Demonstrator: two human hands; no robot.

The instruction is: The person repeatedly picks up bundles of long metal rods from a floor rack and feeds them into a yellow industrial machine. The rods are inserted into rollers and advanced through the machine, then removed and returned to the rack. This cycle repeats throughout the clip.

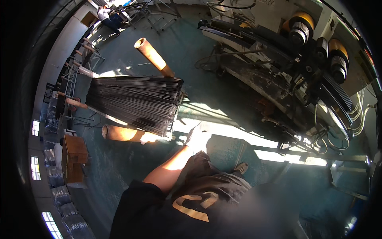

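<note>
My left hand (197,137) is in bright sunlight and looks white, perhaps gloved. It is held in front of me, just right of the near corner of a stack of long, thin, dark strips (135,101). Glare washes out its fingers, so neither their pose nor anything in them can be made out. The strips lie side by side on a metal rack (175,119), their ends facing me. Brown tubular posts flank the stack: a tube (153,57) on the far side and another tube (123,133) on the near side. My right hand is out of the picture.
A large machine (278,75) with yellow-capped motors (300,30) and loose cables runs along the right. A metal frame (338,167) stands lower right. At left is a wooden cabinet (74,157) beside wrapped bundles (61,195). Another person (107,18) bends over equipment far back.
</note>
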